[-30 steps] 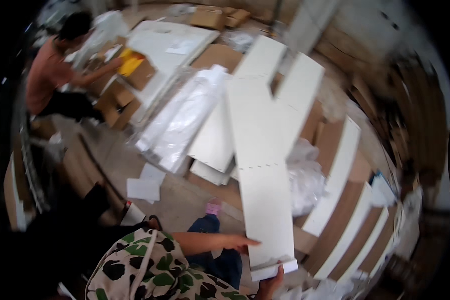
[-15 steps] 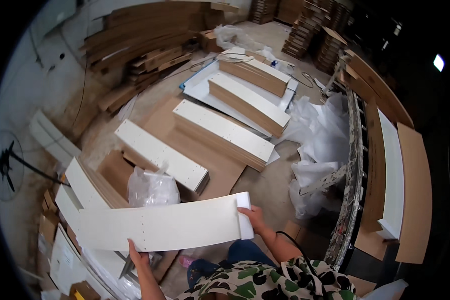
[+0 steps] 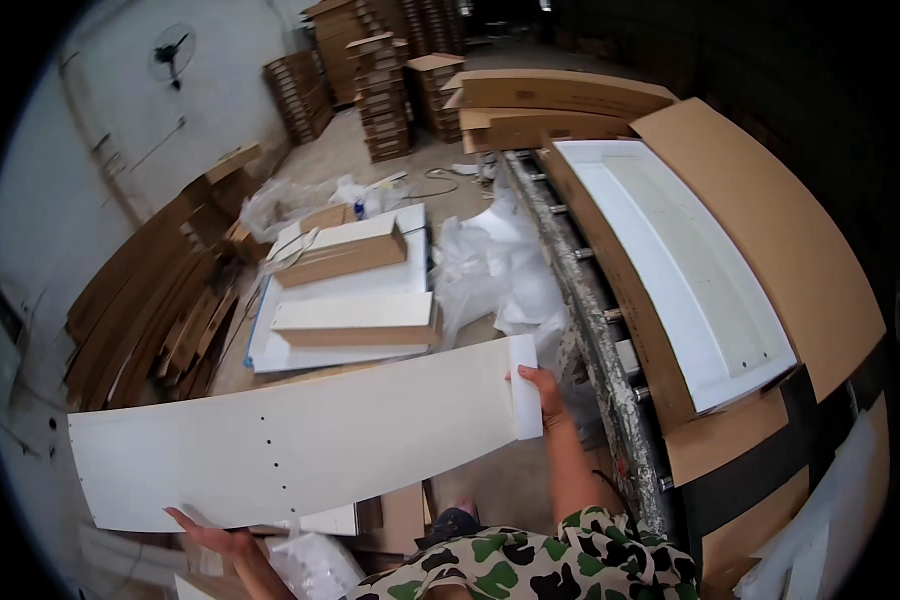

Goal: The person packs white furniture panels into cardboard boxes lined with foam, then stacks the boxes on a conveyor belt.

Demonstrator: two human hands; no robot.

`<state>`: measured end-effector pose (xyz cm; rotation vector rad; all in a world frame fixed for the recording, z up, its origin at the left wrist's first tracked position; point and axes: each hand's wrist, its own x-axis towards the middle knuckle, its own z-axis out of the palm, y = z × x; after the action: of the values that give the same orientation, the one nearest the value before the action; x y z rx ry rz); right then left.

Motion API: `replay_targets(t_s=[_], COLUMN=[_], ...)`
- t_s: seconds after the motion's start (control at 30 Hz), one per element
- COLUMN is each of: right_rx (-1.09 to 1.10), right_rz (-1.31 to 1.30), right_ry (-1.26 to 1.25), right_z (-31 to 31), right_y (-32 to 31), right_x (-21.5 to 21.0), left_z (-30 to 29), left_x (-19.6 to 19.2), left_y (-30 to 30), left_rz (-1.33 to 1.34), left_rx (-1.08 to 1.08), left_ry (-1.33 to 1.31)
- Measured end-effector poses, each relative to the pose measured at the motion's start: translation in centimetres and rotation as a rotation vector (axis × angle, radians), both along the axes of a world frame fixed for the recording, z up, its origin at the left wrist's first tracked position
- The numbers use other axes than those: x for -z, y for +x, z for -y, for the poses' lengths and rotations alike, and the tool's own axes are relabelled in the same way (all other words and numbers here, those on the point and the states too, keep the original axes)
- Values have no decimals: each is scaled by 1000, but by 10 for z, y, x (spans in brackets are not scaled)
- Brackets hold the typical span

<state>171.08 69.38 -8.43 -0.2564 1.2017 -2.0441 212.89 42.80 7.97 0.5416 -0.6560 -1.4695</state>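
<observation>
White drilled panel (image 3: 360,435) swung nearer open carton (image 3: 630,315), reach shortened; foam end cap (image 3: 525,418) pinched by right grip (image 3: 543,390); left grip (image 3: 215,540) at lower edge, closure unclear.

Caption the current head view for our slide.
Right hand grips one end of a long white panel; left hand touches its near edge; open cardboard box at right.

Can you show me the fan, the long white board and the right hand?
Fan (image 3: 172,54): head view, on its dark middle.
Long white board (image 3: 360,430): head view, middle of its face.
Right hand (image 3: 548,394): head view, middle of the hand.
</observation>
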Motion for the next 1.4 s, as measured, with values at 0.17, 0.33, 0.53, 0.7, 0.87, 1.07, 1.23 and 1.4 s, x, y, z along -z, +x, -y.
replay_targets(t_s=[0.17,0.33,0.53,0.7,0.87,1.07,1.23,1.4], right_rx=[108,395,999,1332,1506,1600,1530,1554], right_rz=[-166,-427,-245,8,156,120,146,133], right_ry=[56,472,633,665,767,667,643,694], right_z=[-14,-81,-166,-209,-232,-277,-297,-297], right_y=[-49,-84,-43,61,65,4,-66,-118], right_x=[-72,-134,-147,-145,-137,-108,-107,-92], left_z=[74,157,127,-9,-107,-190,-213,-205], left_x=[-8,32,66,39,34,68,71,99], left_y=[-160,-316,-517,-640,-740,-838,-888,-926], left_rz=[-16,99,105,138,391,629,697,675], left_rx=[-65,350,967,1497,1780,1831,1834,1817], left_ry=[64,111,180,77,103,153,299,399])
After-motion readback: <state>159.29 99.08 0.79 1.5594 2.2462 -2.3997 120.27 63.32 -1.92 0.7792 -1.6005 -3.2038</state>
